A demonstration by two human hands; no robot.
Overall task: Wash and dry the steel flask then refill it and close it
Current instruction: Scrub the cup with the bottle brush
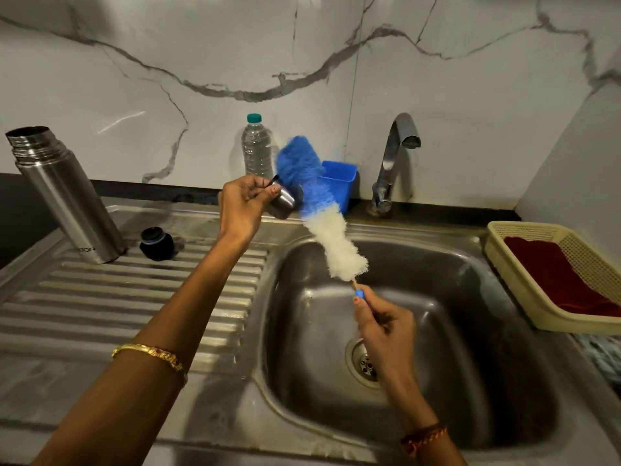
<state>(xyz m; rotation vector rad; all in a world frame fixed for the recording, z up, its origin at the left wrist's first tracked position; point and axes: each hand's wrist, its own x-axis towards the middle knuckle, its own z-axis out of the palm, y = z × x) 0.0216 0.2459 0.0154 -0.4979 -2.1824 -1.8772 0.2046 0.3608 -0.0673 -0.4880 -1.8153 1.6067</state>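
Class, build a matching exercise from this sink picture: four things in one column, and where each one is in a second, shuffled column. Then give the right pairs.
Things
1. steel flask
2. black stopper
3. steel cup
4. red cloth

Places
A. in the cream basket
B. held in the left hand
C. standing open on the draining board
D. lying on the draining board beside the flask

Pairs: 1-C, 2-D, 3-B, 4-A
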